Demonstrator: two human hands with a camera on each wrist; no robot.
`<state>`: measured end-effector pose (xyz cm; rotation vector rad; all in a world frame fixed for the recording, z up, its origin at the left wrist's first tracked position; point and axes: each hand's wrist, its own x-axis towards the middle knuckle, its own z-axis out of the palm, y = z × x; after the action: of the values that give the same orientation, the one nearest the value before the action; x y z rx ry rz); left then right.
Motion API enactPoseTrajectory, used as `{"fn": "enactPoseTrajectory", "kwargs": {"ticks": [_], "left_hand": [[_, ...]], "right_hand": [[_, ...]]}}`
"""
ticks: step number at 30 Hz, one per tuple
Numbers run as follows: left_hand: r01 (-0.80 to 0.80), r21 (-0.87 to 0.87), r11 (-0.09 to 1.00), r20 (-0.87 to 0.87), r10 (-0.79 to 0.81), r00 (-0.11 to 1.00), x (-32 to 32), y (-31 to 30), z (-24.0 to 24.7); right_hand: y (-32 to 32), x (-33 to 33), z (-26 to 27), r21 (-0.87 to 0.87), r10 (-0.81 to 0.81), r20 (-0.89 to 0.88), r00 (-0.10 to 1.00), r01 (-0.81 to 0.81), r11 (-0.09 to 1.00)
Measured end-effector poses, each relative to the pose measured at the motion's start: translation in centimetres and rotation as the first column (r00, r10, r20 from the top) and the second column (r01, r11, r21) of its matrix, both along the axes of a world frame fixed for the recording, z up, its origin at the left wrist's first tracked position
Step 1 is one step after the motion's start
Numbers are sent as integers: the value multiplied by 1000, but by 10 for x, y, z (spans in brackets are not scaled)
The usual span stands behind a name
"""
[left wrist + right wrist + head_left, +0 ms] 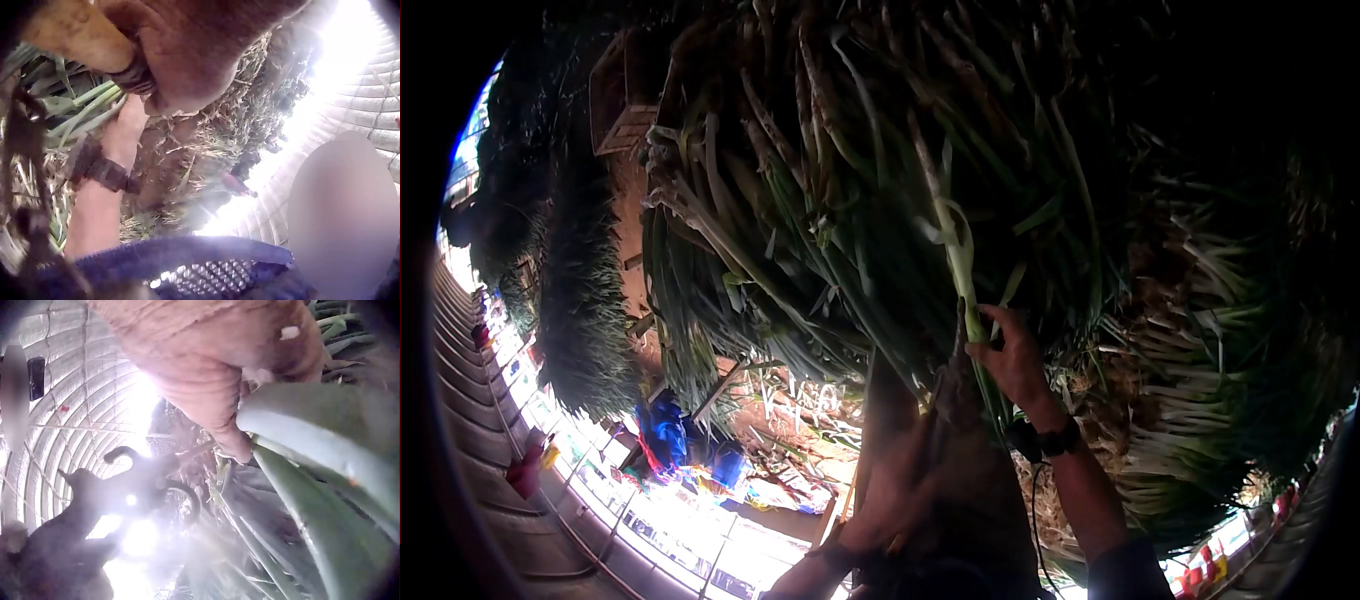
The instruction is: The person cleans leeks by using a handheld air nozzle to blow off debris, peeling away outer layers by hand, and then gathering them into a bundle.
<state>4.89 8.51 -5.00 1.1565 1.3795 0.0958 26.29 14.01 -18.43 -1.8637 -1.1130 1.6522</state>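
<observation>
My right hand (1012, 362) pinches the green leaves of a long green onion (960, 265) between thumb and fingers. The onion's paler shank points up toward a large heap, and its leaves trail below the hand. Up close in the right wrist view, my right hand (219, 362) curls over broad green leaves (331, 519). My left hand (895, 475) is lower and to the left, motion-blurred, its fingertips near the hanging leaves; I cannot tell what it holds. Large in the left wrist view, the left hand (194, 50) overlaps the right hand behind it.
A heap of green onions (800, 240) lies ahead. More stand in a long stack (585, 290) on the left and a row (1190, 370) on the right. A crate (625, 105) sits at the upper left, a blue bag (663, 435) nearer. Leaf scraps litter the ground (785, 435).
</observation>
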Motion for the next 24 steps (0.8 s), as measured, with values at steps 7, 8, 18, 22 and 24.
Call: {"fn": "enactPoseTrajectory", "kwargs": {"ticks": [7,8,18,22,24], "left_hand": [[-46,53,998,-136,53,989,12,84,-86],[-18,203,979,-148,48,988,13,96,-104],[-86,157,984,24,83,996,10,222,-148],[-198,109,974,114,185,976,-8,192,-125],[-272,-9,962,88,272,958,-24,151,-110]], "right_hand": [[-7,8,-15,-30,36,-12,999,-36,999],[-6,8,-15,4,48,-5,999,-48,999],[-9,3,-30,-16,12,29,1000,-12,1000],[8,1,-19,-74,110,18,994,-108,991],[8,-4,-15,-102,164,42,986,-159,982]]}}
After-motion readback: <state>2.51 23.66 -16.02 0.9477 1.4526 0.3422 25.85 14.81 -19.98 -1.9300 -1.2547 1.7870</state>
